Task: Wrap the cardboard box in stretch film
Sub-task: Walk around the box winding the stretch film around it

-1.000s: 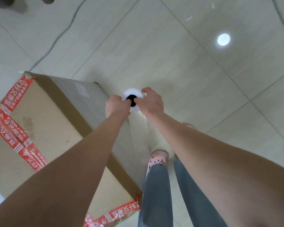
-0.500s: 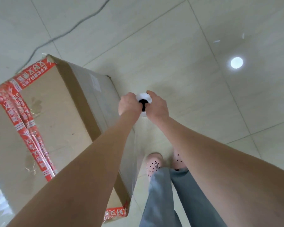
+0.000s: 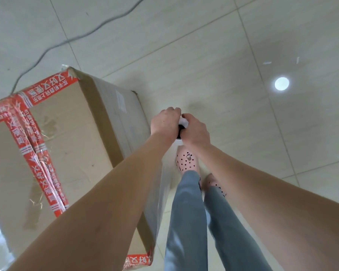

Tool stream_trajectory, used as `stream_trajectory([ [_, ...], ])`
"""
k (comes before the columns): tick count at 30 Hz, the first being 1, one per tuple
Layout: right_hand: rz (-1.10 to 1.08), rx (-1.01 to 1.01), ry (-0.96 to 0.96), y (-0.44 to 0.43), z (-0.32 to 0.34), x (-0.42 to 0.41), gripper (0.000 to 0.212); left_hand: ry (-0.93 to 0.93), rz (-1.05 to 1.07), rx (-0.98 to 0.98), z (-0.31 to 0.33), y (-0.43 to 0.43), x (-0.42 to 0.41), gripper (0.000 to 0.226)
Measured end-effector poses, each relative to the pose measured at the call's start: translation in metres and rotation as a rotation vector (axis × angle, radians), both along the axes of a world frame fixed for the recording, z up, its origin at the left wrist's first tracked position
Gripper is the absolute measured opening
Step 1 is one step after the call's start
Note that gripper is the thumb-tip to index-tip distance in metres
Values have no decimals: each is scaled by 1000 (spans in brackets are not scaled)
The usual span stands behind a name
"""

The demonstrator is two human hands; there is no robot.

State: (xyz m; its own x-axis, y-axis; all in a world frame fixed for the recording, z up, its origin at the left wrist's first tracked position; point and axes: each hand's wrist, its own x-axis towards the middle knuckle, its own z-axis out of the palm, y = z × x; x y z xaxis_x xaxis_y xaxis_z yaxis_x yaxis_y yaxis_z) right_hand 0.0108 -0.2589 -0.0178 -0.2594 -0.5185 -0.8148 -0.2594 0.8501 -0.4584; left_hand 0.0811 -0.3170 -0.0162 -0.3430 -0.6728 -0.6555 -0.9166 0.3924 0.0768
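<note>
A large cardboard box (image 3: pixel 71 145) sealed with red printed tape stands on the floor at my left. Clear film covers its right side face. Just right of the box's far right corner I hold the stretch film roll (image 3: pixel 183 125) upright; only its white top rim and dark core hole show. My left hand (image 3: pixel 165 122) grips it from the left and my right hand (image 3: pixel 196 130) from the right, fingers wrapped around it. A sheet of film runs down from the roll along the box side.
Pale floor tiles (image 3: pixel 242 45) surround the box. A grey cable (image 3: pixel 53 46) snakes across the floor beyond the box. My legs in grey trousers and pink perforated shoes (image 3: pixel 187 161) stand just right of the box. A round light reflection (image 3: pixel 281 83) shines at right.
I have stepped along the box's right side with the roll in both hands; the box now shows more of its top, and the film sheet trails along its side.
</note>
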Motion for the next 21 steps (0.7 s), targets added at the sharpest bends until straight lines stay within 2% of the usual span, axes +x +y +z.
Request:
stream_trajectory([
  [3,-75,25,64,-13,1,-1,42,27,25,4,-1,-13,7,23],
  [6,-12,-35,115,-32,2,4,31,32,247,52,1,-28,17,21],
  [9,7,-146,112,-54,5,10,37,56,480,87,1,-43,29,17],
  [11,-43,-184,83,-66,5,14,42,64,634,118,0,-52,39,26],
  [14,-72,-52,67,-78,6,19,45,60,792,209,2,-67,51,41],
  [16,-65,-38,74,-83,7,22,42,26,738,218,4,-76,52,40],
  [18,-63,-56,83,-89,8,24,38,25,543,99,8,-81,48,29],
  [21,-39,-55,90,-96,9,24,34,94,277,-48,9,-86,44,33],
])
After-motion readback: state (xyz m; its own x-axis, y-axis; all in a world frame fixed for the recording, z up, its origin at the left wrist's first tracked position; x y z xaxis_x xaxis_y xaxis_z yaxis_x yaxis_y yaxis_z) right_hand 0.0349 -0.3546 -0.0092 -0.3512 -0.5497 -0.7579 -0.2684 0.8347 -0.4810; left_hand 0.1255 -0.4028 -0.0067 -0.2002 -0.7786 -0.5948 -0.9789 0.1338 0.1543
